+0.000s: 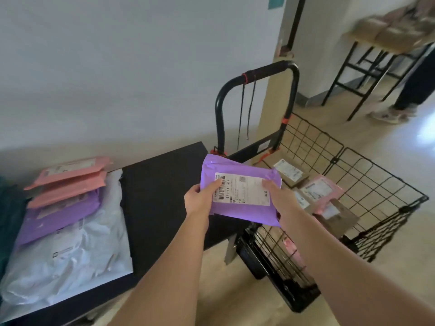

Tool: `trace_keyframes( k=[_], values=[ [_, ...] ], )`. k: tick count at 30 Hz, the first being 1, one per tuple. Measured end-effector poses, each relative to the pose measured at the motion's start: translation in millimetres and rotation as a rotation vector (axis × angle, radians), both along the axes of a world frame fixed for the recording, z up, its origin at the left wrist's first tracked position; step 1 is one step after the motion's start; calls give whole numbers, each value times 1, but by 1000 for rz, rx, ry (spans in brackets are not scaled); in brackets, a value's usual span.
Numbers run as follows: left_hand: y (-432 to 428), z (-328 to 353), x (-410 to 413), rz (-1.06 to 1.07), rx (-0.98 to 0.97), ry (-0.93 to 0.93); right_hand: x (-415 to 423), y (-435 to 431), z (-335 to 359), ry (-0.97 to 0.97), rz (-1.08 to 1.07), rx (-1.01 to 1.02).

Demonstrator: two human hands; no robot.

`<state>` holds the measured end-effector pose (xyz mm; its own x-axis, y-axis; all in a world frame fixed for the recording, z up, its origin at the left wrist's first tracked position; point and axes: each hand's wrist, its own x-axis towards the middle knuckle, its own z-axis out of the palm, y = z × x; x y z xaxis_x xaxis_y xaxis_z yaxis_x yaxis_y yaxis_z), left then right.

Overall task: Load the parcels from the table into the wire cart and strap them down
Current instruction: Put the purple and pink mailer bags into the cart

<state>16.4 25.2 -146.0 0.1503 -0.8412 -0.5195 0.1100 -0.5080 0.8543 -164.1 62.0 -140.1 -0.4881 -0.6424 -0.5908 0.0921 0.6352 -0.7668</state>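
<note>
A purple mailer with a white label hangs in the air between the black table and the wire cart. My left hand grips its left edge, thumb on the label. My right hand grips its right edge, thumb on top. Inside the cart lie a pink mailer and brown boxes. On the table's left end a stack stays: two pink mailers on a purple mailer on a large white bag. A black cord dangles from the cart's handle.
A white wall runs behind the table. At the far right stands another table piled with brown boxes, and a person's legs and shoe are beside it. Black netting hangs off the cart's right corner.
</note>
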Motion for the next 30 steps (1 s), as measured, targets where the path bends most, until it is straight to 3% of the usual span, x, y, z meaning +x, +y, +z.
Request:
trace_keyframes(
  k=[10, 17, 24, 30],
  values=[
    [27, -14, -157, -106, 52, -6, -153, 42, -9, 153, -33, 16],
    [-5, -20, -228, -246, 72, -152, -220, 23, -18, 175, -129, 24],
    [-40, -40, -287, -371, 115, -322, -277, -6, -32, 330, -158, 74],
    [-39, -91, -333, -433, 314, -356, -319, -11, -78, 391, -55, 181]
  ],
)
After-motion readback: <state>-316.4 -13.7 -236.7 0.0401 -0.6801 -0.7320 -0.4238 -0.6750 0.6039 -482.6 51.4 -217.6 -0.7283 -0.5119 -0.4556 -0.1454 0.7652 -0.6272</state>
